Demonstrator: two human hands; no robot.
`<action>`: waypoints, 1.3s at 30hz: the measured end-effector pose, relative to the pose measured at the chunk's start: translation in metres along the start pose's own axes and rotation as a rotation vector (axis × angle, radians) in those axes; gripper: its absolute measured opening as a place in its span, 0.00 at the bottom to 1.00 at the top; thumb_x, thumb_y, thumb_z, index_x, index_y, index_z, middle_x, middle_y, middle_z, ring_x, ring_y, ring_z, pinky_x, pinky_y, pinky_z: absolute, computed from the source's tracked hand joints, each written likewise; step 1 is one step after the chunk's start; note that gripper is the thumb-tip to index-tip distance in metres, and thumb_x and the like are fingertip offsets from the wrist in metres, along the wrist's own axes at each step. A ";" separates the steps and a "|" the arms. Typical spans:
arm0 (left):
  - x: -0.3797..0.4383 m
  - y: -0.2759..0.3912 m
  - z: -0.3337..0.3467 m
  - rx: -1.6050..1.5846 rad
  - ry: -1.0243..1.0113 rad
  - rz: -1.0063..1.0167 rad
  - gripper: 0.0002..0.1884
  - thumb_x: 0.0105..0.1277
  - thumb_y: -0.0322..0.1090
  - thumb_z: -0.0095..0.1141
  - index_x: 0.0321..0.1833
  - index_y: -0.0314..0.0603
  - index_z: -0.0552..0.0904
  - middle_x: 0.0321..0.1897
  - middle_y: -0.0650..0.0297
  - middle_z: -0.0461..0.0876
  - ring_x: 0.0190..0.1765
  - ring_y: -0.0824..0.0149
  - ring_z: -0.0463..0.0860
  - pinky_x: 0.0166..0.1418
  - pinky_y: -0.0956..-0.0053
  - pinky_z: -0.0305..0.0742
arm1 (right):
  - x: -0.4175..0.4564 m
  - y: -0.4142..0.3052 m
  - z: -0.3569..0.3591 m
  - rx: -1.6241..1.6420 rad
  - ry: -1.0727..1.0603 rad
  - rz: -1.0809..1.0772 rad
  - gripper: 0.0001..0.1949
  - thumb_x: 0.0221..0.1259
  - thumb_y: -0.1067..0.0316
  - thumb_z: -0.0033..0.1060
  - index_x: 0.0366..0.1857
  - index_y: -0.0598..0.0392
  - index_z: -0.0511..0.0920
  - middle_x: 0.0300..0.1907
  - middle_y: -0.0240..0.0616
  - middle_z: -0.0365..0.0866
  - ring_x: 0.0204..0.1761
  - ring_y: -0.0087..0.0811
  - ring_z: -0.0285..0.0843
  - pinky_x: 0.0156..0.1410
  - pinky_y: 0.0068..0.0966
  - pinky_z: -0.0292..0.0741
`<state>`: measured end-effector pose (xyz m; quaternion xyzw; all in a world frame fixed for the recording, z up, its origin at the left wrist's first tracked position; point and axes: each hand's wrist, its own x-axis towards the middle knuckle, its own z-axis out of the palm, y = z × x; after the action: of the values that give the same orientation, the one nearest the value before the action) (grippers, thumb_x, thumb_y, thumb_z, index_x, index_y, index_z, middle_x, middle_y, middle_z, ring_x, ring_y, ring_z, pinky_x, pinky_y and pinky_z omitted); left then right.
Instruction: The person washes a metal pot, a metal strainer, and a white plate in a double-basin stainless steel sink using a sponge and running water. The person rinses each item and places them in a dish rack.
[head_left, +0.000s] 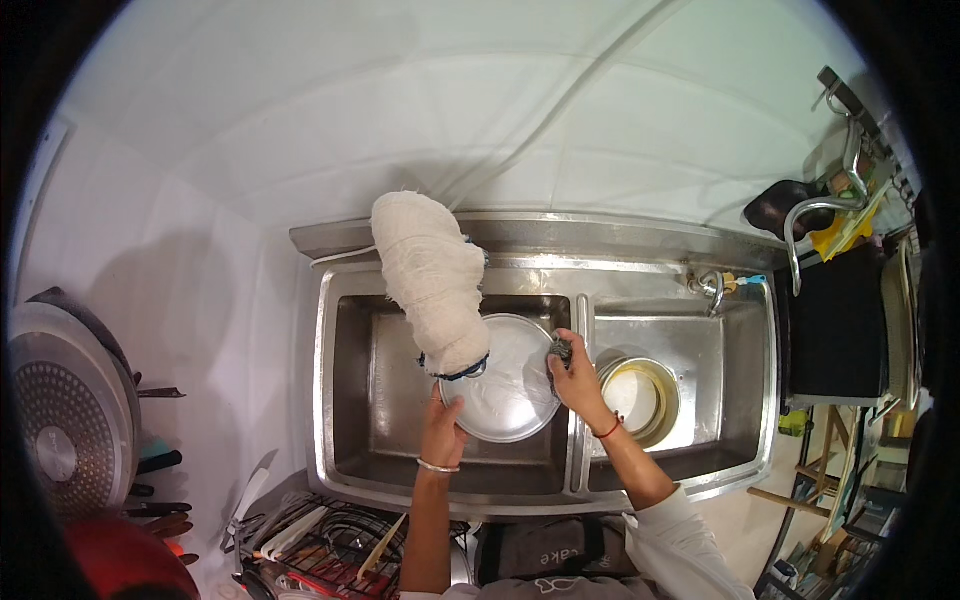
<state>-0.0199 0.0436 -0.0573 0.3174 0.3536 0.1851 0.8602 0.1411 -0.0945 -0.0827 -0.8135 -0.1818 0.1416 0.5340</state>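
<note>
Over the left basin of a stainless steel double sink (581, 457), my left hand (445, 427) grips the lower left rim of a round, shallow metal lid or pan (506, 397). My right hand (576, 373) holds a dark scouring pad (559, 352) against its right rim. A cloth-wrapped faucet (431, 277) reaches down over the basin and hides the upper left of the round metal piece. In the right basin stands a round metal pot (667, 386) with a yellowish inside, partly behind my right wrist.
A small faucet (716, 289) with a blue-tipped brush (750, 280) beside it stands at the right basin's back edge. Frying pans (67, 420) and knives hang on the left. A black wire rack (337, 540) of utensils lies lower left. On the right are a black box-like object (838, 330) and shelving.
</note>
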 end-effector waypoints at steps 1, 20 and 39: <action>0.000 -0.003 -0.004 0.001 -0.049 0.001 0.24 0.63 0.23 0.47 0.63 0.39 0.61 0.53 0.65 0.71 0.53 0.72 0.71 0.56 0.78 0.67 | 0.000 -0.011 0.007 -0.100 0.117 -0.131 0.15 0.54 0.74 0.53 0.47 0.62 0.69 0.39 0.43 0.70 0.37 0.32 0.69 0.45 0.25 0.67; 0.002 0.001 -0.004 0.579 -0.190 0.228 0.39 0.45 0.13 0.53 0.64 0.42 0.57 0.53 0.65 0.68 0.55 0.68 0.69 0.58 0.75 0.66 | 0.003 -0.071 0.053 -0.134 -0.394 -0.584 0.09 0.48 0.68 0.56 0.33 0.59 0.74 0.35 0.44 0.72 0.41 0.44 0.70 0.45 0.35 0.71; 0.019 -0.006 -0.002 -0.126 -0.092 -0.090 0.16 0.70 0.41 0.38 0.58 0.48 0.64 0.53 0.64 0.70 0.54 0.63 0.72 0.53 0.61 0.71 | -0.014 -0.054 0.017 -0.118 -0.662 -0.594 0.07 0.46 0.72 0.59 0.31 0.53 0.77 0.36 0.39 0.71 0.41 0.42 0.70 0.46 0.35 0.69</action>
<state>-0.0073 0.0501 -0.0718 0.2547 0.3151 0.1533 0.9013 0.1133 -0.0671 -0.0393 -0.6658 -0.5763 0.2244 0.4174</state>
